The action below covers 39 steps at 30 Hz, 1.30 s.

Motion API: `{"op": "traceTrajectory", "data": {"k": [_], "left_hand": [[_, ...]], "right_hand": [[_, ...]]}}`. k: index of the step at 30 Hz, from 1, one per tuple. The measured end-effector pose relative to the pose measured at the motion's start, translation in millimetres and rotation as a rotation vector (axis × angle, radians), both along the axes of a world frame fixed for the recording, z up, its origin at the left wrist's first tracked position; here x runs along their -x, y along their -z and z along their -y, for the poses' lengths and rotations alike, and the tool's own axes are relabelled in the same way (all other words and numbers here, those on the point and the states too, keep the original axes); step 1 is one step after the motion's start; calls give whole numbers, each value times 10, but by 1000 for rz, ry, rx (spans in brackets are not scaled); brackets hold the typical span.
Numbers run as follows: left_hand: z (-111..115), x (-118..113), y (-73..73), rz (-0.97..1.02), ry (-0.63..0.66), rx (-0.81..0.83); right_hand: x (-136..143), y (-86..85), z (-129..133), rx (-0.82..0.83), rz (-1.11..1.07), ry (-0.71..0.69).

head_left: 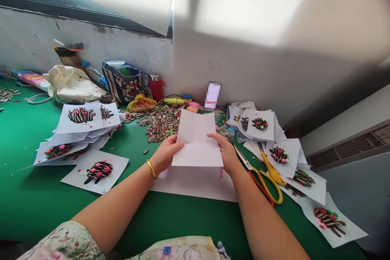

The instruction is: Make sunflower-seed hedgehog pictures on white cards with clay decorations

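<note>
We find left hand and right hand partly closed, gripping opposite edges of white paper between them. We record scissors beside the right hand, striped seeds beyond the left

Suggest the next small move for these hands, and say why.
Probably lower the paper onto the sheet below: the left hand and right hand grip its sides, its visible face looks blank, and loose seeds lie just beyond.
</note>
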<state>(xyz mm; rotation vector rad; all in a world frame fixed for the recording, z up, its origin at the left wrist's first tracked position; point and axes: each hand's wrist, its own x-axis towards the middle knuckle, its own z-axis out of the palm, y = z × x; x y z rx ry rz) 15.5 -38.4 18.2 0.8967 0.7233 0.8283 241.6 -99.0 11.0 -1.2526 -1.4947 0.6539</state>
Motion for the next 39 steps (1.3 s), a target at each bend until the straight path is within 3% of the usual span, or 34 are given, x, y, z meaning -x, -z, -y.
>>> {"op": "traceTrajectory", "data": {"k": [4,9,12,17,20,23,25,29,34,39], "left_hand": [[-35,81,8,174,117,53],[-49,82,16,241,67,218],[1,71,-29,232,65,204],[91,42,-61,290,156,36],[98,7,3,182,55,-94],[72,-19,63,49,-69,-89],[50,-17,78,12,-80,-68],[27,21,72,-151,54,-58],[49,46,66,-370,248,-107],[75,36,50,-370,272,-120]], "right_hand": [[42,-77,24,3,-42,-57],[124,-89,24,46,-75,-109],[147,-40,4,101,-123,-44],[187,12,10,271,-211,191],[219,7,25,303,-174,236],[204,2,9,308,-213,179],[148,-5,-19,233,-289,159],[-22,-75,-50,155,-318,147],[-61,-198,30,377,18,-43],[49,-204,67,480,43,-42]]}}
